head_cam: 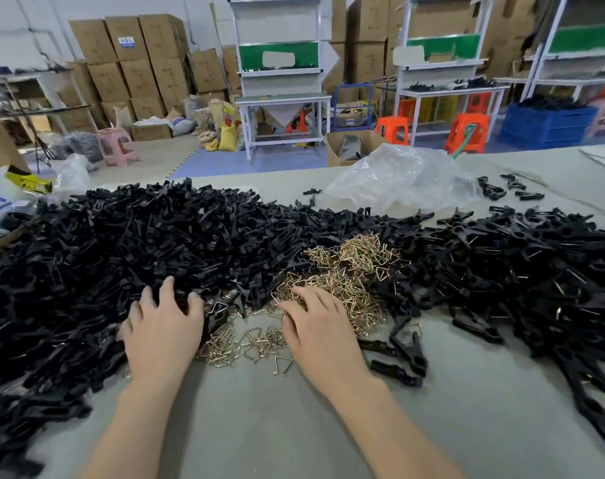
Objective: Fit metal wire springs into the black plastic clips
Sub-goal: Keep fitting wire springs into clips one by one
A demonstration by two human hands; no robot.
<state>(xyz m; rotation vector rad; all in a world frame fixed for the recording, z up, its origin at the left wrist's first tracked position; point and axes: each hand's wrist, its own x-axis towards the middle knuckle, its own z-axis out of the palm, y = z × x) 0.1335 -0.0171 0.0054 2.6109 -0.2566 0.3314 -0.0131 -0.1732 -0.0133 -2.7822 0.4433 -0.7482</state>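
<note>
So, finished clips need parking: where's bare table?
Bare table lies nearer you than the left hand and right hand, stretching right to the right clip heap. Crowded: left clip heap, spring pile ahead.

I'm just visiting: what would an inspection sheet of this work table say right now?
Surface: grey-green table, bare only near the person.
Job's things: black clips heaped at left and right; brass-coloured wire springs piled between them.
Clutter: crumpled clear plastic bag behind the piles.
Grippers: left hand on the clips, right hand on the springs; grip unclear for both.
Cables: nothing seen on the table.
Surroundings: cardboard boxes, workbenches, orange stools, blue crate.
</note>
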